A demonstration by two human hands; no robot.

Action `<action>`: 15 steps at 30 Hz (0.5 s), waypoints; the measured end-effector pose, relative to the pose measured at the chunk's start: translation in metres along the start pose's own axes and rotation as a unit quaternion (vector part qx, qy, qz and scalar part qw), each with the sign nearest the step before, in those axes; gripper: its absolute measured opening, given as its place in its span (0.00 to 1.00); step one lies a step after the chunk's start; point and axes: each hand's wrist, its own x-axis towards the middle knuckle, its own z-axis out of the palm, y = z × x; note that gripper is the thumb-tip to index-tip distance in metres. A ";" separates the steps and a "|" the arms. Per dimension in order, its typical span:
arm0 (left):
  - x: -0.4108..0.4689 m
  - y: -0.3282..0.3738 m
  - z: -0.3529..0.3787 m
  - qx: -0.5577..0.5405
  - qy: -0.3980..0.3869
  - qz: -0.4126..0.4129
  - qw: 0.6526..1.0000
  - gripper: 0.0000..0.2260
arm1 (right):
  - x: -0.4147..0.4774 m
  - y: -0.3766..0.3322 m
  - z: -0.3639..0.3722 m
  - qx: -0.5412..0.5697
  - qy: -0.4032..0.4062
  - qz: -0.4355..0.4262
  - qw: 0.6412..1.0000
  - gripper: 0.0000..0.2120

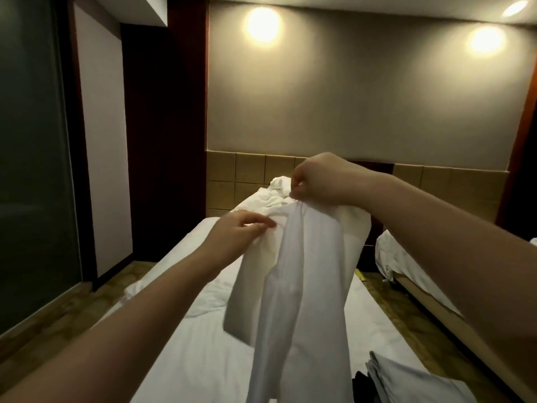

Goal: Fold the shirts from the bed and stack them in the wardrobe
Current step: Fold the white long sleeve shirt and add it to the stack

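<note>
A white shirt [293, 286] hangs in the air over the bed [203, 330], held up by both hands. My right hand [319, 177] pinches its top edge near the collar, fingers curled. Lower and to the left, my left hand [241, 232] pinches the cloth at the shirt's upper left side. The shirt's body and a sleeve droop down toward the mattress. At the bottom right corner of the bed lies a grey folded garment [406, 379] next to something dark [360, 382].
Crumpled white bedding [273, 196] lies at the head of the bed against a tan tiled headboard [232, 181]. A second bed [406, 263] stands to the right across a narrow floor gap. A frosted glass panel [29, 170] and dark wooden frames line the left.
</note>
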 end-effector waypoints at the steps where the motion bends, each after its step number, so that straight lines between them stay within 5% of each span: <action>1: -0.003 -0.001 0.004 -0.002 -0.007 -0.001 1.000 0.09 | 0.003 -0.001 0.004 -0.002 -0.005 0.002 1.000 0.10; 9: -0.023 -0.018 0.028 0.050 0.038 0.062 0.996 0.17 | 0.011 -0.006 0.008 0.032 0.005 0.001 0.999 0.10; 15: -0.032 -0.029 0.039 0.099 0.044 0.071 0.992 0.12 | 0.007 0.006 0.004 0.092 0.032 0.022 0.995 0.10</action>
